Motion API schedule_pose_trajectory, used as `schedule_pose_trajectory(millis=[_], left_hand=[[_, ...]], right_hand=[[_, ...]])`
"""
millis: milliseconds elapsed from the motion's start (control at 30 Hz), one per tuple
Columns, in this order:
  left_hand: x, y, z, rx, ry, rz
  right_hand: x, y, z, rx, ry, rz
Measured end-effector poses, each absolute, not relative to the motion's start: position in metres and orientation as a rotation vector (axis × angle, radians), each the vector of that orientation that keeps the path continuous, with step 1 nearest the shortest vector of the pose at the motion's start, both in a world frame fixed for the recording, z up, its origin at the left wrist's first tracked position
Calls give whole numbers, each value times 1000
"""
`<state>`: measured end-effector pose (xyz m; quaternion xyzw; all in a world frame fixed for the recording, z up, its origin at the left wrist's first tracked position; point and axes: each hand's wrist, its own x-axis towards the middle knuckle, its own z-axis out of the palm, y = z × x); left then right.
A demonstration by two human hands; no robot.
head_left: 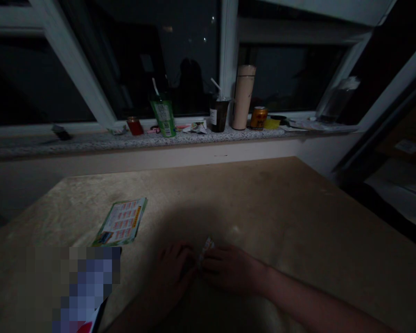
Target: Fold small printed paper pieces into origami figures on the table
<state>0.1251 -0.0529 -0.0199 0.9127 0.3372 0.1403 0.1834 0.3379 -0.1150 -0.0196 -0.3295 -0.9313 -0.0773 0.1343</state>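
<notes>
Pale patterned paper (208, 245) touches the right hand (229, 268).

No wording can be made out with certainty; it is too small, dim or blurred. On the table (280, 222), set in from its far left corner, a printed card (119, 222) carries rows of red characters and, along its right side, a yellow strip with dark ones. Further toward the table's near side, a small packet (208, 243) shows only coloured specks of print. Along the windowsill (194, 139), near its front edge, white lettering covers a green container (164, 115), a white label sits on a dark drink cup (219, 115), and dark lettering marks a gold can (259, 119)
</notes>
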Motion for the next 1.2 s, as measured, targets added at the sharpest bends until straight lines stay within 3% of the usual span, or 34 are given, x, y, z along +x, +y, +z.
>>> schedule_pose_trajectory(millis=[1200], left_hand=[[121, -50, -16, 2498, 883, 377]], right_hand=[[331, -112, -14, -1029, -2678, -121]])
